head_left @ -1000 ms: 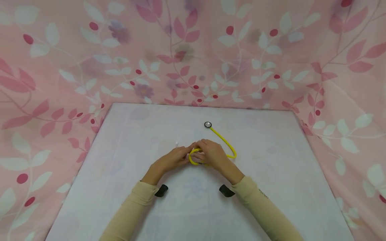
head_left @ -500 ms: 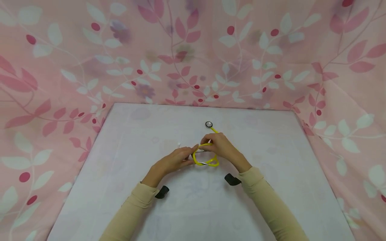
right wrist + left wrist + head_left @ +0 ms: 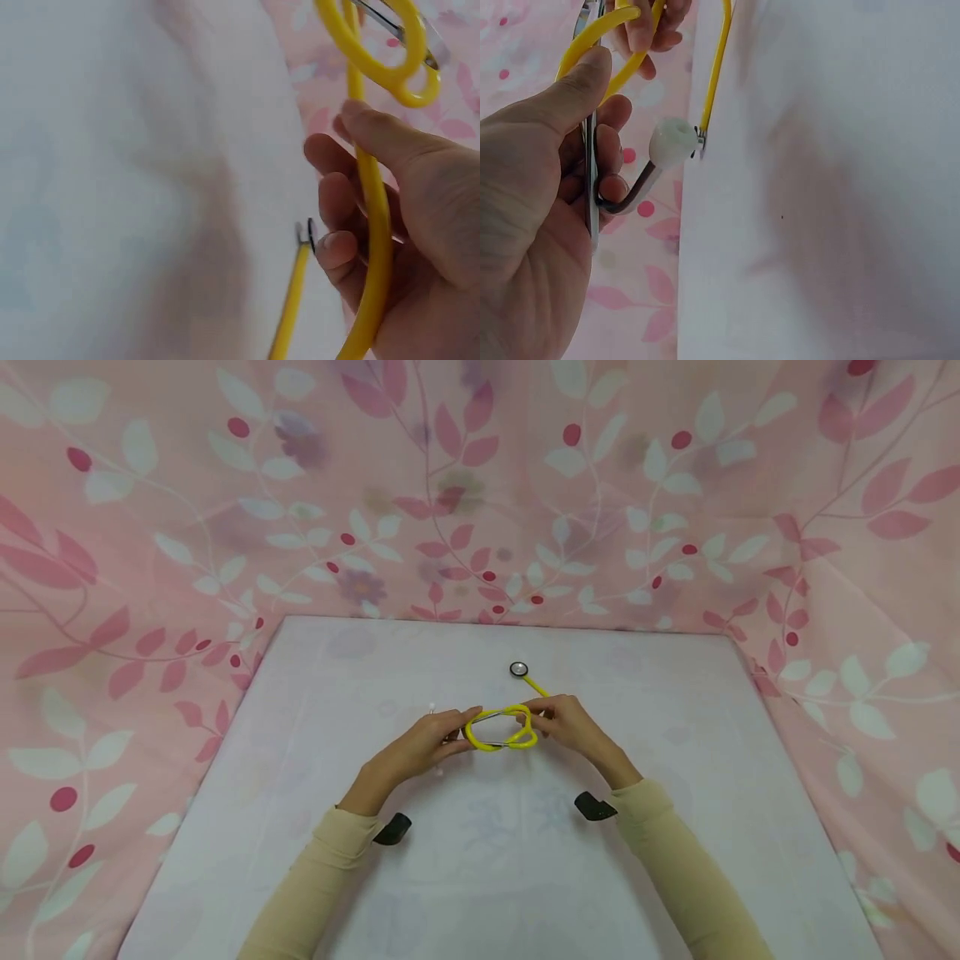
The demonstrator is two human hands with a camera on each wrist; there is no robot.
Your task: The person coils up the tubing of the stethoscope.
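A stethoscope with yellow tubing (image 3: 531,724) and metal ear tubes is held between both hands, its tubing looped round the metal. My left hand (image 3: 427,743) grips the ear tubes and a bend of the loop; in the left wrist view a pale ear tip (image 3: 673,142) juts out past the fingers. My right hand (image 3: 573,727) holds the tubing at the loop's right side, and in the right wrist view the yellow tube (image 3: 377,247) runs down through the palm between thumb and fingers. The round chest piece (image 3: 519,669) lies on the table beyond the hands.
A white-covered table (image 3: 480,877) lies under the hands. Pink leaf-patterned cloth (image 3: 480,493) hangs behind it and at both sides. Black wrist-worn devices (image 3: 393,829) show below each cuff.
The right hand has drawn back to the right from the left hand, and the yellow loop now shows between them. Both hands have shifted slightly away from the body with the loop.
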